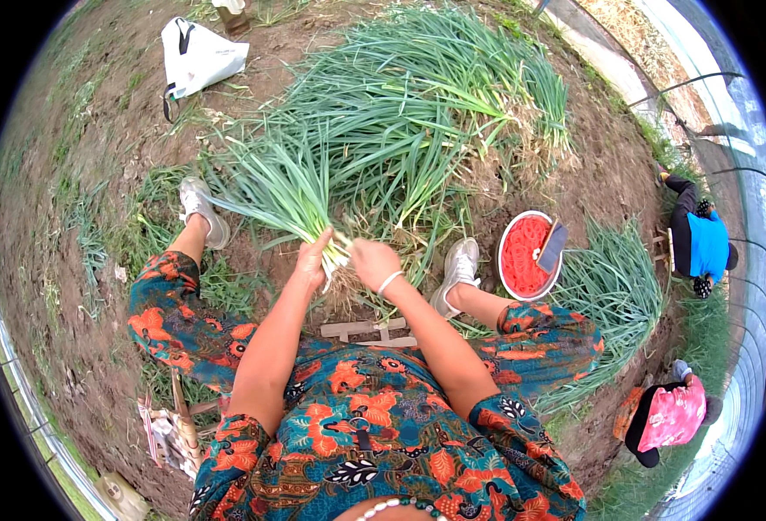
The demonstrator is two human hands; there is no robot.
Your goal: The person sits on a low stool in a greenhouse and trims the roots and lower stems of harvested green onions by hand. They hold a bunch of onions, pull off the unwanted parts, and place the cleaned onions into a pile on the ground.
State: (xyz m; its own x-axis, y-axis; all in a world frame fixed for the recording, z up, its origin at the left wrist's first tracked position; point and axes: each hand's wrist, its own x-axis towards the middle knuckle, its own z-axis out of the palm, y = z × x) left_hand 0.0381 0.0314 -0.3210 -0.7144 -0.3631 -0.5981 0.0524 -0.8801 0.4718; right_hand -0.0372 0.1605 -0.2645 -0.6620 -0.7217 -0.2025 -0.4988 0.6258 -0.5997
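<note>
- From my remote post I am watching the left hand (313, 259) holding a bunch of green onions (305, 191); its fingers (320, 243) are wrapping the pale lower stalks.
- The right hand (376, 265), wearing a pale bracelet (391, 280) at the wrist, is working just beside the left, at the pale stalk ends; its fingers are curling inward, but I can't make out whether they are gripping a stalk.
- The bunch is slanting above the soil (595, 195), between the left shoe (204, 213) and the right shoe (459, 273), its leaves fanning up and left, toward the far side.
- Beyond it, a big heap of green onions (400, 95) is lying on the soil, some dry roots showing along its right edge.
- Right of the right shoe, a round tub (502, 253) is holding red loops (523, 256); a dark flat slab (553, 247) is resting at its right side.
- Past the tub, a second heap (613, 286) is spreading.
- Wooden slats (352, 330) are showing just below the hands.
- A white bag (199, 59) is sitting far left.
- At far right I am seeing a person in blue (708, 243) and a person in pink (673, 417).
</note>
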